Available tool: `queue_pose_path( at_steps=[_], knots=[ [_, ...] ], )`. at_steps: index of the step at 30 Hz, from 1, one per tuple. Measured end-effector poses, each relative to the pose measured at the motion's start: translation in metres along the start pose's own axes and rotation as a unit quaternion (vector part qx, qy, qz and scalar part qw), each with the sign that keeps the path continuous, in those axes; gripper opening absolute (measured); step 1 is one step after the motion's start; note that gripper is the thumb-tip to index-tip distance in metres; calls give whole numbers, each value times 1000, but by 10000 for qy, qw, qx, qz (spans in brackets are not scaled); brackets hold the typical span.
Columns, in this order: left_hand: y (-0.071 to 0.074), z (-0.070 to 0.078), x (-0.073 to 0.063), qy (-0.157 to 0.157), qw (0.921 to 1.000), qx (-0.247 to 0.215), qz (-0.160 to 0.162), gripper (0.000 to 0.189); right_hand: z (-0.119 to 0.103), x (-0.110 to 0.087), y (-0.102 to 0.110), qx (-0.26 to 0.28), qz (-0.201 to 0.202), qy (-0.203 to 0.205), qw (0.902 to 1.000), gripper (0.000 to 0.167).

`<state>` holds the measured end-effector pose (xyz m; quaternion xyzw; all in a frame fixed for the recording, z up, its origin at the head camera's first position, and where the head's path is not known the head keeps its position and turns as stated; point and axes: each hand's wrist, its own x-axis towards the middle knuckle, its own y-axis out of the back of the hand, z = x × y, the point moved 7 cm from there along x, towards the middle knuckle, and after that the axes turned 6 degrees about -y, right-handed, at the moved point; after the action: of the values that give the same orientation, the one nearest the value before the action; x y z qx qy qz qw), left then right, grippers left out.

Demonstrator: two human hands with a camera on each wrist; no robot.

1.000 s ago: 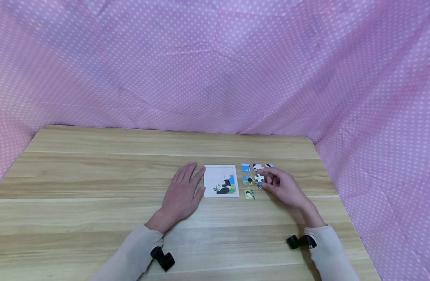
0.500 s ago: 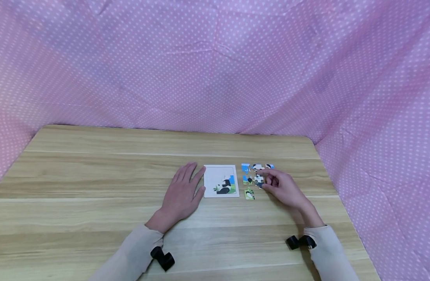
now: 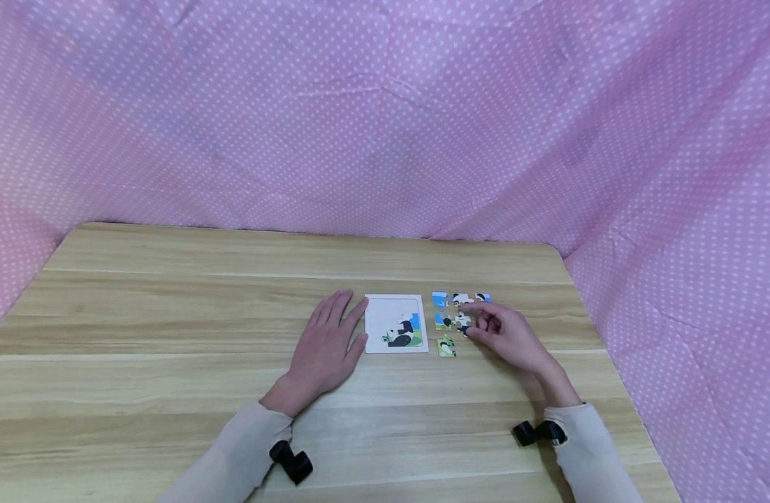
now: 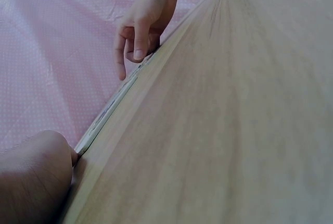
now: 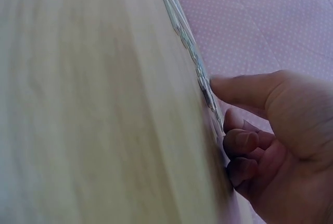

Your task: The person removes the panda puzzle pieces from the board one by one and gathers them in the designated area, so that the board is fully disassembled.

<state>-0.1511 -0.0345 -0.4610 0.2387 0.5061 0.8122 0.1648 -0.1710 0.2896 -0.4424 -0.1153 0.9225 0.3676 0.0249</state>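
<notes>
Right of one panda board [image 3: 381,309], six visible pieces [image 3: 446,348], right hand [image 3: 509,335] clamped on one; at board's left, left hand [image 3: 325,347] outspread.

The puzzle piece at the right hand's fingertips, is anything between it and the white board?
Yes, a blue-and-green piece lies flat between the puzzle piece at the right hand and the white board.
</notes>
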Motion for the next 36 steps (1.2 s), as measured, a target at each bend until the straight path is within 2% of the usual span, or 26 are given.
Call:
queue_pose_path(
  at_steps=[9,24,36],
  knots=[
    [-1,0,1,-2,10000,54,-33,64,0,1,-2,-295,47,140,9995,40],
    [-1,1,0,-42,10000,21,72,62,1,0,0,-276,63,92,9996,40],
    [-2,-1,1,41,9999,58,-136,63,-3,-1,3,-238,211,124,9994,39]
  ],
)
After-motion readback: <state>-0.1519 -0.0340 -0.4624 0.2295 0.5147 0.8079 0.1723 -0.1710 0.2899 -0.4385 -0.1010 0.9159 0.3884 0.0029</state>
